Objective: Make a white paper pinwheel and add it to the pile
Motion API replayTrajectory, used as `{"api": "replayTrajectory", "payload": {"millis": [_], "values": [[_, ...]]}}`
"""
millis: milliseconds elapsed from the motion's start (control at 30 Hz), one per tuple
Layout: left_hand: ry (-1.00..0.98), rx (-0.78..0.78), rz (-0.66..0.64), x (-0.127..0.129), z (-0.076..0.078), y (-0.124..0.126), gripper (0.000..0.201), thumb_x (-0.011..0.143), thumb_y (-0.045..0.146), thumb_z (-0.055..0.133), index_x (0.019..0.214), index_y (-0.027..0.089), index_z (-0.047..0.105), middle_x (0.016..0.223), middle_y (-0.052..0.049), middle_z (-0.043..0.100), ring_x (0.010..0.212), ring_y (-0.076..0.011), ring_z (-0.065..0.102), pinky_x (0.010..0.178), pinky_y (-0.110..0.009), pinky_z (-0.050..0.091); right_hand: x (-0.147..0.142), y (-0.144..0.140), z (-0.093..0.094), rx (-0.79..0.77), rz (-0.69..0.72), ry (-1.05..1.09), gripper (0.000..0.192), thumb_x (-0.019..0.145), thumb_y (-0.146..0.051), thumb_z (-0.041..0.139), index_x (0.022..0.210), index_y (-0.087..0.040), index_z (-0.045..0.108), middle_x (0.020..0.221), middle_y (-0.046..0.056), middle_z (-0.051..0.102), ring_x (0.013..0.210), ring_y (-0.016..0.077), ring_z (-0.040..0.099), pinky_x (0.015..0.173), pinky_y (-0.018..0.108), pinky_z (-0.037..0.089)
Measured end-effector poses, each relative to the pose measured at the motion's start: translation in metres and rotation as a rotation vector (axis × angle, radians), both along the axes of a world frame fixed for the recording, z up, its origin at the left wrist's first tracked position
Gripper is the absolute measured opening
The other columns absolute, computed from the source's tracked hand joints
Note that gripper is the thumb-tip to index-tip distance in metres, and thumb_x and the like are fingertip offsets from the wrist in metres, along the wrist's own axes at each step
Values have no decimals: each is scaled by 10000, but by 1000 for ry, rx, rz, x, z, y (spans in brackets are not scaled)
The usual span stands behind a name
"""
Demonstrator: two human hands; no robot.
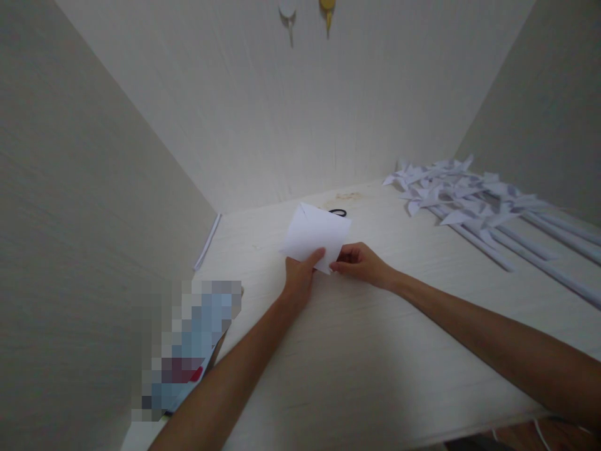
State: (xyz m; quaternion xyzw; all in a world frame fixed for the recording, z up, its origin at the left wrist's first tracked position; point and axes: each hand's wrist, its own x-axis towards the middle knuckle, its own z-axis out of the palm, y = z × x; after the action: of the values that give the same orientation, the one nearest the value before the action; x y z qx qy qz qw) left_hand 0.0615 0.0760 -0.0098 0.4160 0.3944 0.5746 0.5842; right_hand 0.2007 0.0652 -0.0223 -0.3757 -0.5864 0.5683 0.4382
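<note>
A square sheet of white paper (315, 230) is held up over the table, tilted, with a short slit or crease line near its top corner. My left hand (300, 272) grips its lower left edge, thumb on top and the other fingers hidden beneath. At the lower right corner, my right hand (359, 262) pinches the paper between thumb and fingers. Behind the sheet's upper right edge shows a black loop (338, 212), perhaps a scissors handle; the rest of it is hidden.
Several white paper pinwheels (451, 188) on rolled paper sticks lie heaped at the right. A thin white paper roll (207, 243) rests along the left wall. A blurred-out bluish object (201, 338) lies at the left. Two hooks (327, 15) hang on the back wall.
</note>
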Motion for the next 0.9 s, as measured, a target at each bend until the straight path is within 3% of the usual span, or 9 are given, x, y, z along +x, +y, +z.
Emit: {"api": "replayTrajectory", "payload": {"millis": [333,900], "values": [[-46,-3,25,1,1,-1,471,548,176,694,1004,146,581,903,-67,655,790,-165,601,696,-272,482,0,0,-1,68,29,-68,134,633,-264,643,660,-144,589,591,-28,550,543,91,482,535,240,354],[-22,0,27,1,0,0,518,556,186,690,1055,170,551,964,-73,642,849,-177,592,730,-292,482,1,1,0,108,-5,-106,137,624,-279,639,633,-151,589,606,-7,583,559,104,505,549,248,391]]}}
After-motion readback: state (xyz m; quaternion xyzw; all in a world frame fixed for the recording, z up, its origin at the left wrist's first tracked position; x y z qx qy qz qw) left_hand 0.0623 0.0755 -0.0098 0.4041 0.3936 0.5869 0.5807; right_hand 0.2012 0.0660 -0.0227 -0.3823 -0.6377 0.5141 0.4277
